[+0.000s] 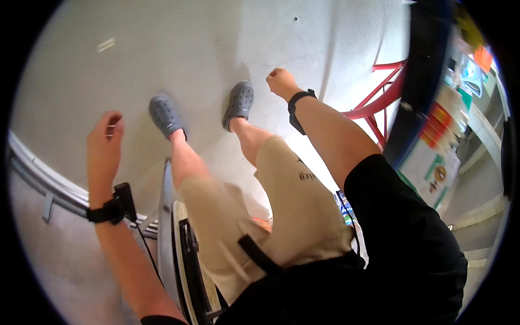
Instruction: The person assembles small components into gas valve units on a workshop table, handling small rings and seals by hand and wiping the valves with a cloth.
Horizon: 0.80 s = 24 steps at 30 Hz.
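Observation:
My left hand [105, 143] hangs in the air on the left, above the grey floor, its fingers loosely curled with a gap between them. Thin pale lines show in that gap, too small and blurred to name; I see no object held. Ahead and to the right, my right hand [283, 85] is curled into a loose fist, with nothing sticking out of it. Neither hand touches anything. Dark straps with small devices sit on both wrists, the left strap [105, 211] with a cable and the right strap [299, 111] without a visible one.
Grey clogs [167, 115] are on my feet on the smooth floor [179, 49]. A red metal frame [382, 100] stands at the right beside a dark panel [425, 70]. Shelves with colourful packages [436, 124] lie beyond it. A metal rail [167, 227] runs near my left leg.

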Motion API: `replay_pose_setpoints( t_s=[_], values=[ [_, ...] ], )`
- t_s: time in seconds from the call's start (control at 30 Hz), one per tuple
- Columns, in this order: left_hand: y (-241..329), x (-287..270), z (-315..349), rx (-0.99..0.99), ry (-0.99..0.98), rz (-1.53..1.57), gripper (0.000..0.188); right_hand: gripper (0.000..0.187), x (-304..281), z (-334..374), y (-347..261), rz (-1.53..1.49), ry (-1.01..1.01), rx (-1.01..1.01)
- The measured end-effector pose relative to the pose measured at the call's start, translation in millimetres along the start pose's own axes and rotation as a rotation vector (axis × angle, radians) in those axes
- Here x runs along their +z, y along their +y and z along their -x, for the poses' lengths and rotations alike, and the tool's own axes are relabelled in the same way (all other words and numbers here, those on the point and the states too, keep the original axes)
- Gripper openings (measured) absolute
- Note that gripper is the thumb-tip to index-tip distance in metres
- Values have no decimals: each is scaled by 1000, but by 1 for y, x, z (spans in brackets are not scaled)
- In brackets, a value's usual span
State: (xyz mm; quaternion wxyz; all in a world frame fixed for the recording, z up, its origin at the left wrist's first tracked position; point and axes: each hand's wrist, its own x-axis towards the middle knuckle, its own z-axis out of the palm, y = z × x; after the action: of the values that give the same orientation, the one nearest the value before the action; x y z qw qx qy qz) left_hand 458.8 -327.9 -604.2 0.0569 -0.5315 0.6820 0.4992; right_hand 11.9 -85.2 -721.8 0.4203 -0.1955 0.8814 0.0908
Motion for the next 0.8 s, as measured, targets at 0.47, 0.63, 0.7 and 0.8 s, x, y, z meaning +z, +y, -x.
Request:
replay_pose_setpoints(
  t_s=[0.47,0.63,0.7,0.8],
  values=[
    [-105,153,-223,227,-182,-284,18,49,-9,-307,80,80,437,11],
    [-78,180,-260,392,-168,-386,18,49,-34,-368,85,13,573,38],
    [-70,185,-271,461,-193,-462,19,51,-45,-385,80,18,591,15],
    [-55,192,-285,510,-246,-540,19,57,-57,-414,92,63,615,-9]
  ],
)
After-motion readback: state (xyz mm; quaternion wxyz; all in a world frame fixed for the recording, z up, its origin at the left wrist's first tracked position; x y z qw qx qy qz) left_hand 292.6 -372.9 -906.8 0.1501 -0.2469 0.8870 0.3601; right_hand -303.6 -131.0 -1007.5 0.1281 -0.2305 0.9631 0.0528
